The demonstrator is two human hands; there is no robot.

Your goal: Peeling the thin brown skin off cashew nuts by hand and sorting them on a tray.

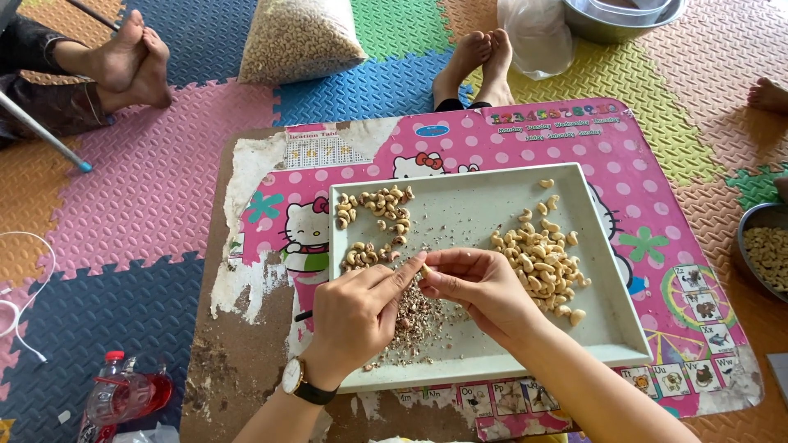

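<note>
A pale square tray (pixel 611 320) lies on a low pink cartoon-print table (pixel 657 172). My left hand (pixel 357 316), with a wristwatch, and my right hand (pixel 480 287) meet over the tray's middle and pinch one cashew nut (pixel 425 268) between their fingertips. Under my hands lies a heap of brown skin flakes (pixel 414 324). A pile of cashews (pixel 542 258) sits to the right of my right hand. Two smaller cashew piles (pixel 379 205) lie in the tray's upper left.
Coloured foam mats (pixel 123 189) cover the floor. A clear bag of nuts (pixel 297 37) lies beyond the table, with metal bowls (pixel 620 16) at the top right. A bowl of nuts (pixel 767 250) sits at the right edge. Other people's bare feet (pixel 135 61) rest nearby. A red bottle (pixel 123 394) lies lower left.
</note>
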